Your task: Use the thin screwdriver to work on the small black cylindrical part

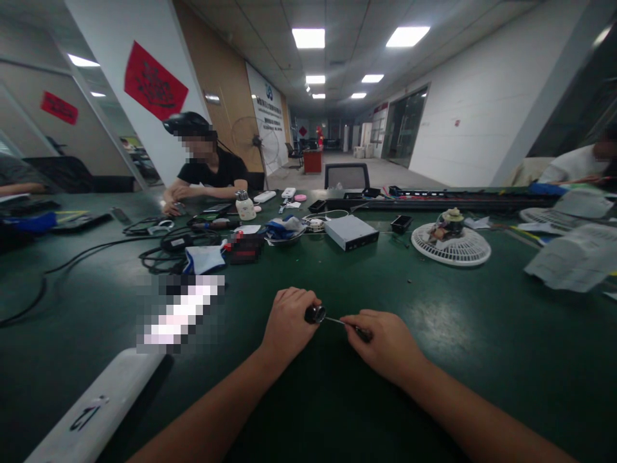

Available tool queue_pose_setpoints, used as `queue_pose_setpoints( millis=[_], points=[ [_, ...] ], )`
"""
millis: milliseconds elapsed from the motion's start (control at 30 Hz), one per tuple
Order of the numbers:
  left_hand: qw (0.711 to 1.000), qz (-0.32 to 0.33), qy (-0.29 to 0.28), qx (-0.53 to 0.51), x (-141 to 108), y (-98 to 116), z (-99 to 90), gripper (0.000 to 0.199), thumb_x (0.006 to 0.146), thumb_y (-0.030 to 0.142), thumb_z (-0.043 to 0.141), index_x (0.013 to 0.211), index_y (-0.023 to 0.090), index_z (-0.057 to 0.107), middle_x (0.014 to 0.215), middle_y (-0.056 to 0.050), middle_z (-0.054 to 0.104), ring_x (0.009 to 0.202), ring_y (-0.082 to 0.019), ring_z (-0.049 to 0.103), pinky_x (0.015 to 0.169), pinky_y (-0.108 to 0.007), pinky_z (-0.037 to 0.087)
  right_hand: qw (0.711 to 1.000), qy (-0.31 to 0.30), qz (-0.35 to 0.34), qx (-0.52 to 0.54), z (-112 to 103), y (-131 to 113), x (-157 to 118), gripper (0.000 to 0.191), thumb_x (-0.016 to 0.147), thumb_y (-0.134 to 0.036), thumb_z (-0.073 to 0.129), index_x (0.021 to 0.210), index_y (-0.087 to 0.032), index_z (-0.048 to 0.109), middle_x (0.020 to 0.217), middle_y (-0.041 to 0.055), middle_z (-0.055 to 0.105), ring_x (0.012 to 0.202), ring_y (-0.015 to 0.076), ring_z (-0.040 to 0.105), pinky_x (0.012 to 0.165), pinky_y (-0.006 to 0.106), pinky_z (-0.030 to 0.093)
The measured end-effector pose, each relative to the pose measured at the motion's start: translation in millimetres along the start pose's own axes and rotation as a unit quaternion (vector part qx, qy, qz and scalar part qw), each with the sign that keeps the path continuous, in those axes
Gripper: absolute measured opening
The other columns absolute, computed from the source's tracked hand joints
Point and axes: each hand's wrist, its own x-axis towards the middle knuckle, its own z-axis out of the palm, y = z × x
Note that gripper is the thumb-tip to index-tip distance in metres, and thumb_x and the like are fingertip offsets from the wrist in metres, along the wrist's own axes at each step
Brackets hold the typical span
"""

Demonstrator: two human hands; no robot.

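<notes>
My left hand point(289, 325) grips a small black cylindrical metal part point(315, 314) above the green bench mat point(486, 341), its fingers wrapped around the part's near side. My right hand point(385, 344) holds a small screwdriver point(344, 323) with a dark handle, mostly inside my fingers. Its thin steel shaft runs left, and its tip meets the black part. What the tip enters is hidden. Both hands are close together near the bench's front edge.
A white fan grille with a motor point(450, 244), a silver metal box point(351, 232) and tangled black cables point(178, 251) lie beyond my hands. A white strip point(96, 411) lies at lower left. A person point(207, 161) sits across the bench, and another point(573, 164) sits at right.
</notes>
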Motion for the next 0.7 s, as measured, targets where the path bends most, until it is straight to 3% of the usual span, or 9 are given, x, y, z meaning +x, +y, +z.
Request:
queue_pose_setpoints(
  millis=[167,333,467,700],
  points=[
    [1.0,-0.005,0.001,-0.02,0.4,-0.8,0.0,0.008,0.079,0.013,0.06,0.08,0.021,0.058,0.085,0.0,0.064,0.086,-0.019,0.058,0.089,-0.037,0.041,1.0,0.011,0.016,0.015,1.3,0.1,0.3,0.024,0.094,-0.026,0.053,0.107,-0.026,0.073,0.087,0.0004,0.072,0.073,0.0165,0.066,0.068,0.03,0.045],
    [0.998,-0.057,-0.022,-0.023,-1.4,-2.1,-0.7,0.008,0.081,0.015,0.06,0.084,0.021,0.058,0.087,0.001,0.062,0.081,-0.017,0.057,0.074,-0.03,0.042,0.999,-0.017,-0.013,0.039,5.0,0.5,0.0,0.027,0.095,-0.025,0.051,0.114,-0.026,0.07,0.086,0.0006,0.069,0.073,0.0155,0.064,0.066,0.027,0.044],
    [0.998,-0.061,-0.029,-0.013,-2.4,-1.3,-0.5,0.009,0.081,0.014,0.061,0.083,0.022,0.058,0.088,0.001,0.061,0.081,-0.016,0.056,0.073,-0.028,0.041,0.999,-0.029,-0.016,0.043,6.3,0.3,1.6,0.028,0.095,-0.026,0.052,0.115,-0.029,0.071,0.081,-0.0002,0.068,0.069,0.0154,0.063,0.063,0.027,0.043],
    [0.998,-0.053,-0.04,0.003,-3.1,-1.3,0.9,0.008,0.082,0.018,0.062,0.086,0.024,0.059,0.091,0.001,0.062,0.079,-0.017,0.055,0.071,-0.029,0.038,0.991,-0.009,0.079,0.104,9.9,0.8,4.0,0.025,0.093,-0.03,0.052,0.097,-0.025,0.076,0.086,0.001,0.074,0.074,0.0185,0.067,0.066,0.028,0.045]
  ],
)
